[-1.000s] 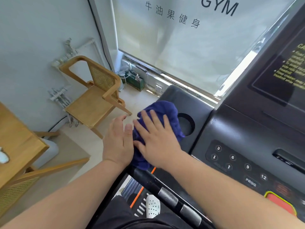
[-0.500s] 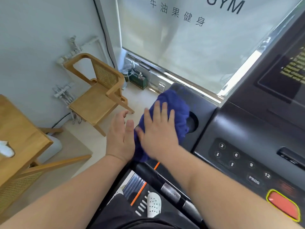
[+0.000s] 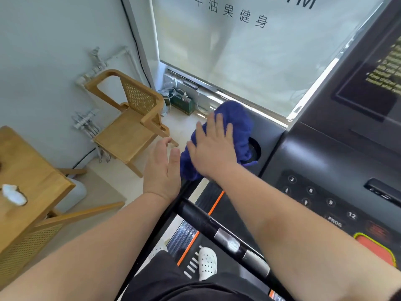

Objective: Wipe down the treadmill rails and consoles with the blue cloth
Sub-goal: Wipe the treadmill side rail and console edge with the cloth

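As right hand (image 3: 213, 151) presses flat, blue cloth (image 3: 238, 118) beneath, left hand (image 3: 162, 172) beside

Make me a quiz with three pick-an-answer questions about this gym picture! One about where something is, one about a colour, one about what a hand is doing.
1. Where is the crumpled blue cloth? A. On the wooden chair. B. On the dark grey treadmill console, by its round cup holder. C. On the floor.
2. What colour is the console's big yellow-edged button? A. Green. B. White. C. Red.
3. What is the right hand doing? A. Pressing flat on the cloth. B. Gripping the handlebar. C. Hanging free.
Answers: 1 B, it lies there, overlapping the holder. 2 C, its face is red. 3 A, it lies flat, uncurled, on the cloth.
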